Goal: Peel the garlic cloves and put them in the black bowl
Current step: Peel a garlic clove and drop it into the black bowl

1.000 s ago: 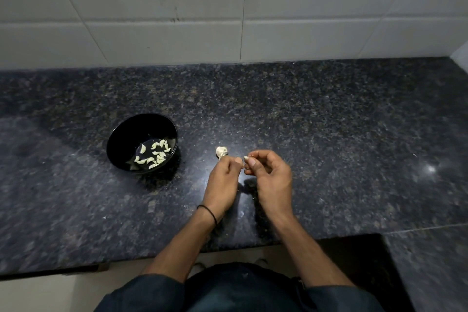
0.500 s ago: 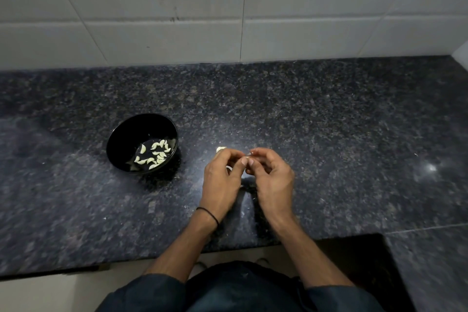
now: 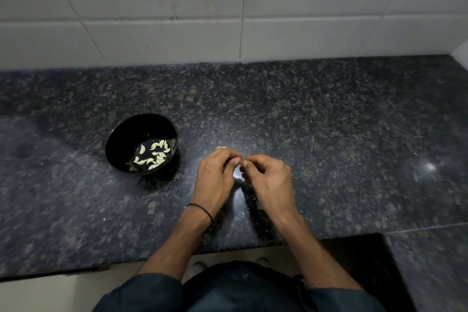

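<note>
Broadly, the dark speckled worktop (image 3: 329, 121) carries the black bowl (image 3: 126, 132), and both hands work just to the right of the bowl, a little nearer the person. The left hand (image 3: 215, 177), with a thin black band (image 3: 200, 209) on its wrist, is the closer one to the bowl, and the right hand (image 3: 268, 177) sits just past it. Both sets of fingers (image 3: 244, 163) are curled in. The tips meet between the hands and pinch a garlic clove (image 3: 239, 161), which they hide almost completely. Peeled cloves (image 3: 154, 154) lie in a loose heap in the bottom of the bowl. A pale garlic scrap (image 3: 220, 147) peeks over the left knuckles, on the side away from the person, and I cannot tell whether it is held or lying on the worktop. A second ago that scrap showed plainly right of the bowl and the fingertips were slightly apart. Since then the left hand has closed against the right and covered most of it, while the bowl and its cloves have not moved.
</note>
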Demonstrator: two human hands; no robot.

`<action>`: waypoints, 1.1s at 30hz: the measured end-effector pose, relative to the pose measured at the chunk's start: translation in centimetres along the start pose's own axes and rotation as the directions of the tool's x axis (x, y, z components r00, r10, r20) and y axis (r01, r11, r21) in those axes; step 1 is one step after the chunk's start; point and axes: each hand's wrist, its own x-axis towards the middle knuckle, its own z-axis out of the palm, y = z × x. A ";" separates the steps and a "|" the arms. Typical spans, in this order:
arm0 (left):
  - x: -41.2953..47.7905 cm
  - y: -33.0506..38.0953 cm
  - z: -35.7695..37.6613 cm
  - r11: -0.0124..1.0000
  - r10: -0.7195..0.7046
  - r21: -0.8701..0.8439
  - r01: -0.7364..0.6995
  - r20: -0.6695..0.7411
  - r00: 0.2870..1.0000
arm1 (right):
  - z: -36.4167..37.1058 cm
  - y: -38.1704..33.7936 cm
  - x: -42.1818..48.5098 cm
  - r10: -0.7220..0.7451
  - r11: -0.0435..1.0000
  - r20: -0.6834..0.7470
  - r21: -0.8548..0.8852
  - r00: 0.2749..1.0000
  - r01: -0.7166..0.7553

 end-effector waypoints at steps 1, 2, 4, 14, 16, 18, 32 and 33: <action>0.0 0.0 -0.1 1.000 -0.006 -0.008 0.006 0.005 1.000 | -0.1 -0.1 0.0 0.000 1.000 0.006 -0.015 1.000 0.000; 0.0 0.0 -0.2 1.000 -0.020 -0.022 0.021 0.014 1.000 | -0.1 -0.1 0.0 -0.003 0.999 0.013 -0.037 1.000 0.003; -0.1 -0.1 -0.3 0.995 -0.060 -0.074 0.062 0.036 0.998 | -0.1 -0.1 0.1 -0.022 0.996 0.021 -0.091 1.000 0.024; -0.3 -0.2 -0.1 0.932 -0.222 -0.263 0.249 0.128 0.967 | 0.4 0.7 -0.1 -0.074 0.970 0.035 -0.228 0.997 0.080; -0.3 -0.2 0.0 0.923 -0.223 -0.287 0.257 0.149 0.964 | 0.4 0.8 -0.1 -0.071 0.970 0.031 -0.229 0.997 0.077; -0.3 -0.3 0.1 0.908 -0.227 -0.323 0.268 0.159 0.961 | 0.4 0.9 -0.1 -0.067 0.970 0.024 -0.233 0.997 0.071; -0.6 -1.1 0.7 0.860 -0.227 -0.416 0.295 0.205 0.952 | 0.4 0.8 -0.1 0.024 0.996 -0.020 -0.083 1.000 -0.026; -0.6 -1.1 0.7 0.857 -0.230 -0.421 0.298 0.205 0.951 | 0.4 0.9 -0.1 0.033 0.997 -0.027 -0.070 0.999 -0.035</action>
